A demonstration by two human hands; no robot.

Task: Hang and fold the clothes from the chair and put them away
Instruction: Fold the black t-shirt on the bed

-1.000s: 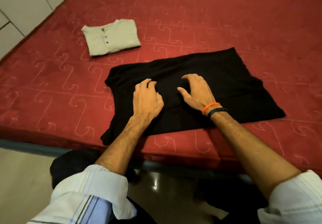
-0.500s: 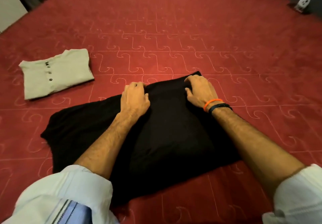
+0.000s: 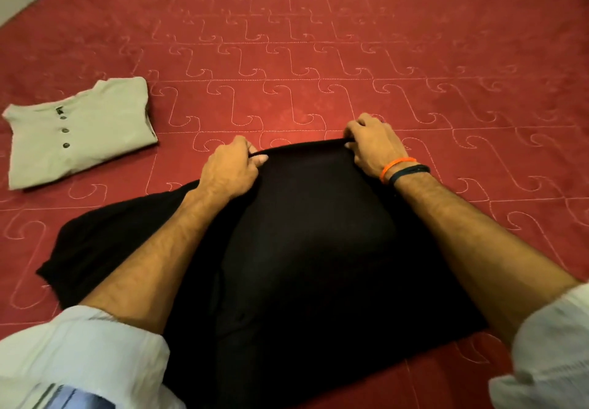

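Since both palms lay flat mid-cloth a second ago, I log: left hand [image 3: 230, 169] and right hand [image 3: 371, 145] now pinching black garment [image 3: 306, 249] far edge, 12 o'clock on bed [image 3: 350, 58] (fold starting); folded shirt [image 3: 79, 131] at 10.

Open red bedspread [image 3: 350, 58] beyond black garment [image 3: 302, 249]; folded grey shirt [image 3: 79, 131] blocks far left

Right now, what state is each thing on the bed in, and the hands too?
Black garment: spread on the bed, far edge lifted.
Pale green shirt: folded, lying apart.
Left hand: pinching the far edge.
Right hand: gripping the far edge.
Red bedspread: flat.
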